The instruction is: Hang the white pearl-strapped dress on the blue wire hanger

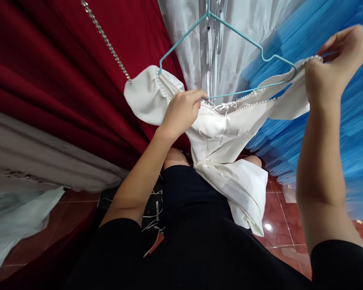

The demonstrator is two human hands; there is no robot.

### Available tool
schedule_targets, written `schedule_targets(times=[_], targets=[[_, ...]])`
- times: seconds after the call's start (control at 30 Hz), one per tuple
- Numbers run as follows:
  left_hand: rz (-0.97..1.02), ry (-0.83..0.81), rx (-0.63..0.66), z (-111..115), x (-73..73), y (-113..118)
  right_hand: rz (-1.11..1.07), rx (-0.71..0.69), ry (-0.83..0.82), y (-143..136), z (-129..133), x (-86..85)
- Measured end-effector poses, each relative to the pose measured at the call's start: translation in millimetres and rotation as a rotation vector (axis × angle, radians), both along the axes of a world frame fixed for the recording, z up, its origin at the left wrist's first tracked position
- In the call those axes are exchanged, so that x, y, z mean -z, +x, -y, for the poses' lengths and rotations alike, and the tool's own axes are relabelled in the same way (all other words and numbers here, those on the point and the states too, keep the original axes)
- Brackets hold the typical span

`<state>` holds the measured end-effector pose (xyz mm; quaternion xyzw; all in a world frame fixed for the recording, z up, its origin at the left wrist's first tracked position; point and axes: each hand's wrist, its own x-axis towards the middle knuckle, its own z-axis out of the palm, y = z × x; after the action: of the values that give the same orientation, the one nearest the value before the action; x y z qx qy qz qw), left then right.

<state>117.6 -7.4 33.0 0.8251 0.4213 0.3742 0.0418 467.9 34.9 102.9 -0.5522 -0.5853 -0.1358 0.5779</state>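
Observation:
A white dress [211, 125] with pearl beading along its neckline hangs from a thin turquoise hanger [236, 30] in front of me. My left hand [183, 110] is closed on the dress's beaded neckline, left of centre, close by the hanger's lower bar. Over at the right, my right hand [335, 64] pinches the end of the dress's right sleeve, near that end of the hanger. The left puffed sleeve [145, 96] hangs free. Below the gathered waist, the skirt falls across my lap to the right.
Red fabric [133, 36] hangs at the left, with grey-white cloth [63, 149] below it. Behind the hanger is shiny white fabric [184, 40]; blue ruffled tulle [290, 133] fills the right. A metal chain [105, 40] reaches the left sleeve. The floor [280, 217] has red tiles.

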Motion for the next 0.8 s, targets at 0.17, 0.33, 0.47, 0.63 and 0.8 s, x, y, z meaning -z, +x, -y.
schedule_targets(times=[0.17,0.33,0.47,0.63,0.8], targets=[[-0.023,0.013,-0.032,0,-0.2,0,0.215,-0.061,-0.153,-37,-1,-36.6],[-0.050,0.009,-0.042,1,2.6,-1,0.267,-0.170,-0.187,-81,-8,-27.4],[-0.062,0.036,-0.090,-1,6.7,-4,0.275,-0.286,0.015,-109,3,-5.3],[-0.025,0.049,-0.105,-3,8.0,-5,0.465,-0.475,-0.118,-130,15,45.6],[0.048,0.063,-0.064,5,16.6,-8,0.468,-0.390,-0.220,-142,13,101.4]])
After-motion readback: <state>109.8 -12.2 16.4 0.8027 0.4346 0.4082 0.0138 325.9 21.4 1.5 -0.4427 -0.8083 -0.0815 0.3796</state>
